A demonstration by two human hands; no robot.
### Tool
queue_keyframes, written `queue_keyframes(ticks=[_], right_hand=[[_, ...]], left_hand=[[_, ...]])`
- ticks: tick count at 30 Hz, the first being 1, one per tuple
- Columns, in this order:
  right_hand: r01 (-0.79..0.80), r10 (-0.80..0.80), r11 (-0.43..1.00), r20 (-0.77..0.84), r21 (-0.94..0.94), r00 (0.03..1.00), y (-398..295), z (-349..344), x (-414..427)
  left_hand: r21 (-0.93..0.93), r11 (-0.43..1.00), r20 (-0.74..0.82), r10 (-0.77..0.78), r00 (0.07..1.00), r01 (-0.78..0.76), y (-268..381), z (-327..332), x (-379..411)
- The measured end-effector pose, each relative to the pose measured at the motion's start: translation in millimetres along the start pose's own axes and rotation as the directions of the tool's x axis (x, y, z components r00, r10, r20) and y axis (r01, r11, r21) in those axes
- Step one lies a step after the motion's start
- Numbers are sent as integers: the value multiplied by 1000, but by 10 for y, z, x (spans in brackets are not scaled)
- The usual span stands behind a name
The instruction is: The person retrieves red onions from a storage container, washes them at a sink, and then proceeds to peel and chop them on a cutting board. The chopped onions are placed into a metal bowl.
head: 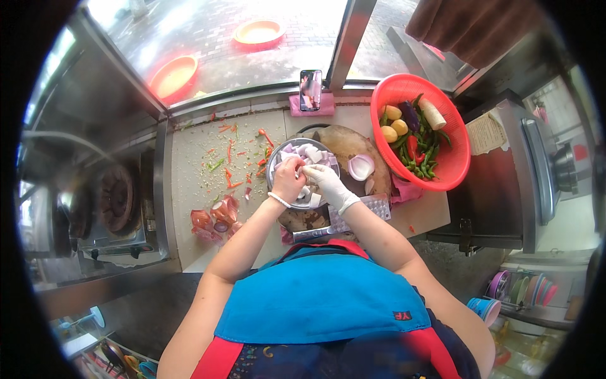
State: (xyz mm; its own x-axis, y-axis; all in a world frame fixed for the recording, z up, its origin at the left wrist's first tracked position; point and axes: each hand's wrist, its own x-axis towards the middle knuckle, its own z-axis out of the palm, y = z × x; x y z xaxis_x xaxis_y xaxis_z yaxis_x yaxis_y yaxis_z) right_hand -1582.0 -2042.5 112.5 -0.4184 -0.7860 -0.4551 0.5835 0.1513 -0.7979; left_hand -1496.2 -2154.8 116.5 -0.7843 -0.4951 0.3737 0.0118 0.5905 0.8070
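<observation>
A metal bowl [271,182] of cut purple onion pieces [312,154] rests on the round wooden chopping board [338,137]. Over the bowl, my bare left hand [288,181], with a white bead bracelet at the wrist, meets my right hand [329,182], which wears a thin white glove. Their fingertips pinch together on what looks like a small onion piece, mostly hidden by the fingers. Right of the bowl, a larger onion layer [361,167] and a small slice [369,186] lie on the board. Below my right wrist is a cleaver [374,208] with a dimpled blade.
A red plastic basket [461,156] of potatoes, peppers and an eggplant stands at right. Onion skins [215,220] and chilli scraps [229,151] litter the counter [189,166] at left. A phone [310,90] leans by the window on a pink cloth [326,105]. A gas burner [117,198] is far left.
</observation>
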Motion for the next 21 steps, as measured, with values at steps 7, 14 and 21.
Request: queue_keyframes(ticks=[7, 14, 21], right_hand=[[30, -47, 986, -100, -164, 994, 115, -50, 78], [128, -177, 937, -126, -324, 976, 82, -1, 68], [114, -186, 917, -157, -383, 970, 2, -62, 0]], left_hand=[[-150, 912, 75, -375, 924, 382, 96, -92, -3], [-286, 845, 119, -437, 892, 452, -25, 17, -20], [-558, 346, 372, -708, 600, 754, -188, -152, 90]])
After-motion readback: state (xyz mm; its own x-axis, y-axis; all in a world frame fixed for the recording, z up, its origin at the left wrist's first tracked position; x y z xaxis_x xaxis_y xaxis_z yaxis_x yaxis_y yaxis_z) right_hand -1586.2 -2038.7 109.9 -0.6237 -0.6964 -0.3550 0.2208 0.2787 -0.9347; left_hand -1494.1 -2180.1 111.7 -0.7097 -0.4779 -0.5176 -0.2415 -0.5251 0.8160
